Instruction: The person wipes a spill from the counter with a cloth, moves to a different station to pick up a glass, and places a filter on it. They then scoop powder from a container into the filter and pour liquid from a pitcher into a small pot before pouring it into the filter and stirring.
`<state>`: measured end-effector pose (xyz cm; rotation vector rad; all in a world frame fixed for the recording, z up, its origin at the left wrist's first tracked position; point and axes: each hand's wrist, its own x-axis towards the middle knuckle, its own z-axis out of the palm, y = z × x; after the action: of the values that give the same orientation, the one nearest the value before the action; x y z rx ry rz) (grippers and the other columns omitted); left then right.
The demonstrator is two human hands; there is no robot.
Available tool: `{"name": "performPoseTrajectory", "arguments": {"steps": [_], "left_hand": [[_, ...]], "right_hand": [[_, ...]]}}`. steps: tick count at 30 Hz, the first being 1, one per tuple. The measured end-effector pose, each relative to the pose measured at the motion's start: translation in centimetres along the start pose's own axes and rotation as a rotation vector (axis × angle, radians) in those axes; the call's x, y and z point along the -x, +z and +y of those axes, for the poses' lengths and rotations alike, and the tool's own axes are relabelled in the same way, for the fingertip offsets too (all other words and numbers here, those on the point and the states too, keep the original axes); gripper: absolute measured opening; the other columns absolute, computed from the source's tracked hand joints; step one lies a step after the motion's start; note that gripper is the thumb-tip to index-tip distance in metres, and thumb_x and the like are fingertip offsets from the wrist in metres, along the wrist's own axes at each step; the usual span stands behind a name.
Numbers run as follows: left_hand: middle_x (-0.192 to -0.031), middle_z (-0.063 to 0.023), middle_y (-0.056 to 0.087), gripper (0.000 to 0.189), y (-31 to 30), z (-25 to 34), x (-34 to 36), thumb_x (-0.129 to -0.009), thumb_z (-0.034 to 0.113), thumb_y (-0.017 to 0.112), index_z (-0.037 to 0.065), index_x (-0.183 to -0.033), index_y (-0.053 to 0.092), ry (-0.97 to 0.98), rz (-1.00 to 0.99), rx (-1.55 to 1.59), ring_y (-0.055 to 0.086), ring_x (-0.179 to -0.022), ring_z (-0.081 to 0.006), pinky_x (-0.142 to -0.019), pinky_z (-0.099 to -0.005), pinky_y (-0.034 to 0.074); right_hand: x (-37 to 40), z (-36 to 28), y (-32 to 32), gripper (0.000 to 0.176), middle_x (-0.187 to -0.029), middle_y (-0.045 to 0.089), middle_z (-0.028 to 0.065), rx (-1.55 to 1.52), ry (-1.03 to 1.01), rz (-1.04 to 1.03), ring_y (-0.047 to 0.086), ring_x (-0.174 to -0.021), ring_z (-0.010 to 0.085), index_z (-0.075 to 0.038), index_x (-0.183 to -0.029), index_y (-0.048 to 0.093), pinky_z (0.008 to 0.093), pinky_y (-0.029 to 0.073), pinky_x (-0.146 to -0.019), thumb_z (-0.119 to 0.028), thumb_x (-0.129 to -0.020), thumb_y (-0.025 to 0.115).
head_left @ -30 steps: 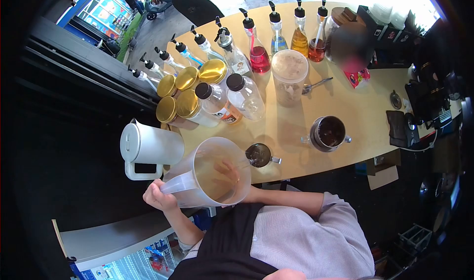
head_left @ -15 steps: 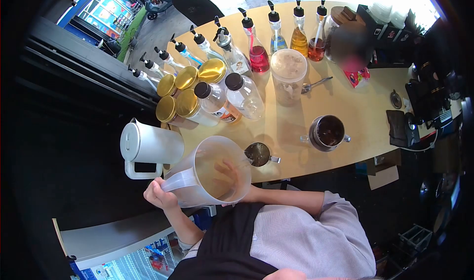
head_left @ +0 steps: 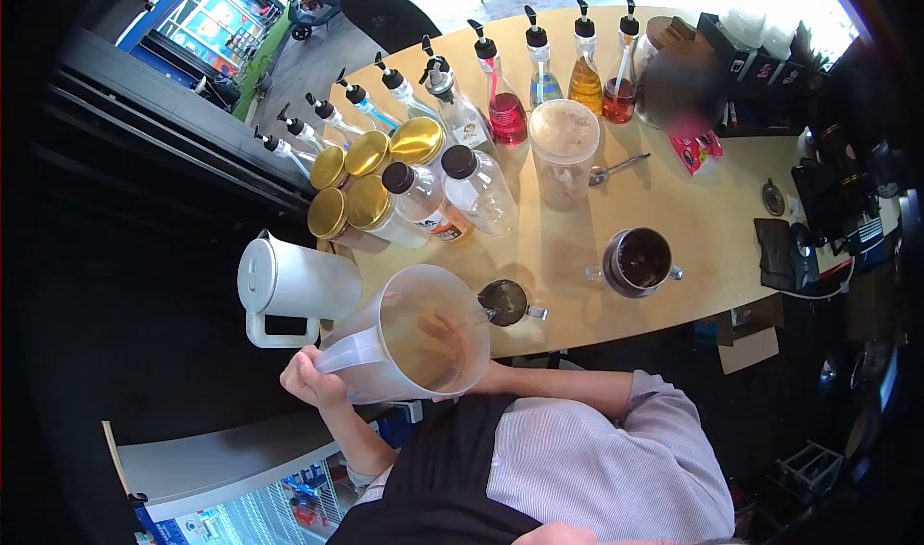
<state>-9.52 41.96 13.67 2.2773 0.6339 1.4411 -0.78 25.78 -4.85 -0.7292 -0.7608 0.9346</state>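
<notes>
My left hand is closed round the handle of a large translucent plastic pitcher, tilted to the right. Through its wall shows my right hand, fingers spread against the far side, bracing it. Clear liquid runs from the pitcher's lip into a small cup with a handle at the table's near edge. A white lidded kettle stands left of the pitcher. Farther right, a glass vessel with handles contains dark liquid.
Behind are gold-lidded jars, two black-capped bottles, a tall lidded tub and a row of pump bottles. A spoon lies beside the tub. A pink packet and black equipment occupy the right side.
The camera view has shifted very slightly. Both hands keep the pitcher tilted in the same place, and liquid is still running into the small cup.
</notes>
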Motion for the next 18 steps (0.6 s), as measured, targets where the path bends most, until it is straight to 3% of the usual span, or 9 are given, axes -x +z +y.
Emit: {"name": "performPoseTrajectory", "arguments": {"steps": [18], "left_hand": [[-0.042, -0.0084, 0.042, 0.046, 0.2, -0.5, -0.2, -0.091, 0.02, 0.04, -0.001, -0.05, 0.041, 0.126, 0.099, -0.06, 0.044, -0.036, -0.0198, -0.039, -0.0312, 0.031]], "right_hand": [[-0.5, 0.4, 0.1, 0.138, -0.16, 0.006, 0.0088, -0.069, -0.033, -0.005, 0.029, -0.142, 0.0307, -0.027, -0.153, -0.007, 0.0517, 0.032, -0.113, -0.011, -0.059, 0.093]]}}
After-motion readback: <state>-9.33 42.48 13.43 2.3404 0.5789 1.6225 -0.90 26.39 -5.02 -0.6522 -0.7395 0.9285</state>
